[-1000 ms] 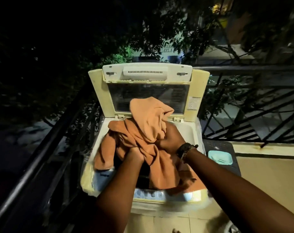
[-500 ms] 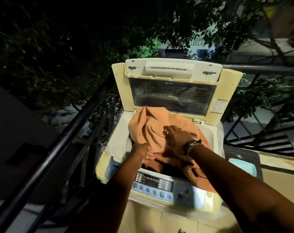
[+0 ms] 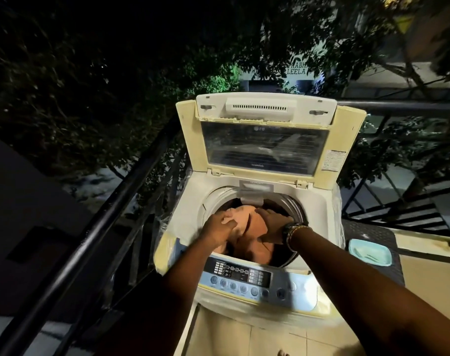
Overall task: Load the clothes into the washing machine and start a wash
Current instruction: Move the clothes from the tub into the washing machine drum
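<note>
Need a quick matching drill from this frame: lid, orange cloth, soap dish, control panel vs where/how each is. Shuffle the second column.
Things:
1. lid
2. orange cloth
3. soap dish
4. control panel

States:
A. inside the drum, under both hands
B. raised upright at the machine's far edge
C. on the machine's near edge
D. on a dark surface right of the machine

Pairs: 1-B, 2-A, 3-D, 4-C

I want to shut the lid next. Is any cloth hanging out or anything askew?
Nothing stands out. The orange cloth sits inside the drum under both hands, left hand and right hand, with none over the rim. The lid stands open.
</note>
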Demonstrator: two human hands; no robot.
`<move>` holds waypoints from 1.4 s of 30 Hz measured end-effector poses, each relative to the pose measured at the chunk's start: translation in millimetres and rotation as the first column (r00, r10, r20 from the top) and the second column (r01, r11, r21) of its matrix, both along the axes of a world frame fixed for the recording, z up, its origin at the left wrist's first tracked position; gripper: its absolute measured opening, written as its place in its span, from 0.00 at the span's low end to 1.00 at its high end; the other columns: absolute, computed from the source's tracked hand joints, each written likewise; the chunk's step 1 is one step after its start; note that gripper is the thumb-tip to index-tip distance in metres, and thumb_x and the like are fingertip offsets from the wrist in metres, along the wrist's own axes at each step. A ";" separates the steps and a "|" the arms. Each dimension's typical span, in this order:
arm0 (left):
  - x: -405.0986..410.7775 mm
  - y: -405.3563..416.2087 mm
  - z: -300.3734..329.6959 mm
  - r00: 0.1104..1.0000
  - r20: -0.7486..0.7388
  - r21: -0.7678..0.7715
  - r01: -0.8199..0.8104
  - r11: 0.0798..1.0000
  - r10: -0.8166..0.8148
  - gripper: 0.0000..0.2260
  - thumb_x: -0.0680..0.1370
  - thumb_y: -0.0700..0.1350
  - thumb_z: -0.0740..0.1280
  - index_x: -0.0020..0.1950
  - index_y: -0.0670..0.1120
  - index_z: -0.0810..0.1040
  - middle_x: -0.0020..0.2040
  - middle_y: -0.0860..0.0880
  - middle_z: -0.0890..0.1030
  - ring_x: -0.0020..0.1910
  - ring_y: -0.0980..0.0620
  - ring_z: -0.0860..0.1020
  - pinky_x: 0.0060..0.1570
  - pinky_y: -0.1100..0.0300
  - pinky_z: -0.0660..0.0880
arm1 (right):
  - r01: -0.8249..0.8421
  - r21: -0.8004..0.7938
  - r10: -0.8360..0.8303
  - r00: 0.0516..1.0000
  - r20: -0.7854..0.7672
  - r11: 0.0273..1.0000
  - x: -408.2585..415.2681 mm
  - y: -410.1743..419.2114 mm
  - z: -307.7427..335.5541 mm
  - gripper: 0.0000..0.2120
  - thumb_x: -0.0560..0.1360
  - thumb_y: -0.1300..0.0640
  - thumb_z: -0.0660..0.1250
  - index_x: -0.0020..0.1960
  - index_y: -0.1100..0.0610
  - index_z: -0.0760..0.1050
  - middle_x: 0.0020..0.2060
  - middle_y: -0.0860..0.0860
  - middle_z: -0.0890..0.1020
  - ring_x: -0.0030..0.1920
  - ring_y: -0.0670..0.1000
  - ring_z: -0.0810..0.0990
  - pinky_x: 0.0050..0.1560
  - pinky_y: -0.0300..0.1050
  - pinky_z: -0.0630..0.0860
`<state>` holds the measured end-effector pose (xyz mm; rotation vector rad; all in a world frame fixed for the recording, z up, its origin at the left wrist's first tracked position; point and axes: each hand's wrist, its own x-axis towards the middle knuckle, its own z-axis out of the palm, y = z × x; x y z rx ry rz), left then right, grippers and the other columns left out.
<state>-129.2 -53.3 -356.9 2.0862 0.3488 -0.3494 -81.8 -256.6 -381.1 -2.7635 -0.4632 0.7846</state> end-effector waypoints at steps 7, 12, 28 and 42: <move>-10.9 2.4 -5.2 0.994 0.015 0.045 0.111 0.993 -0.112 0.15 0.77 0.46 0.72 0.62 0.45 0.80 0.70 0.47 0.76 0.67 0.47 0.75 0.68 0.54 0.71 | 0.117 0.090 -0.121 0.992 0.043 0.989 -30.9 -27.3 14.7 0.49 0.69 0.46 0.76 0.80 0.53 0.52 0.76 0.56 0.65 0.75 0.58 0.66 0.74 0.53 0.64; -11.4 -16.7 -10.0 0.975 0.087 0.113 0.195 0.974 -0.205 0.17 0.75 0.53 0.71 0.62 0.50 0.80 0.67 0.49 0.78 0.62 0.47 0.77 0.65 0.53 0.73 | 0.311 0.135 -0.321 0.945 0.061 0.941 -75.0 -67.6 26.9 0.48 0.65 0.45 0.76 0.78 0.52 0.55 0.72 0.56 0.71 0.69 0.59 0.73 0.67 0.53 0.72; -177.4 -274.4 -27.8 0.466 0.399 0.405 0.683 0.608 -0.790 0.23 0.75 0.56 0.69 0.70 0.56 0.73 0.69 0.51 0.71 0.71 0.48 0.66 0.67 0.48 0.65 | 0.765 -0.060 -0.766 0.643 0.003 0.642 -366.8 -303.7 -0.3 0.49 0.71 0.39 0.73 0.81 0.49 0.47 0.78 0.55 0.61 0.73 0.60 0.69 0.68 0.59 0.71; -346.0 -425.6 -230.5 0.467 -0.094 0.449 0.808 0.381 -0.879 0.43 0.67 0.61 0.75 0.77 0.52 0.61 0.78 0.45 0.60 0.76 0.44 0.59 0.72 0.49 0.64 | 0.594 -0.177 -0.620 0.757 -0.209 0.785 -496.2 -455.8 -217.5 0.55 0.67 0.35 0.75 0.81 0.45 0.43 0.81 0.57 0.49 0.78 0.64 0.58 0.72 0.61 0.66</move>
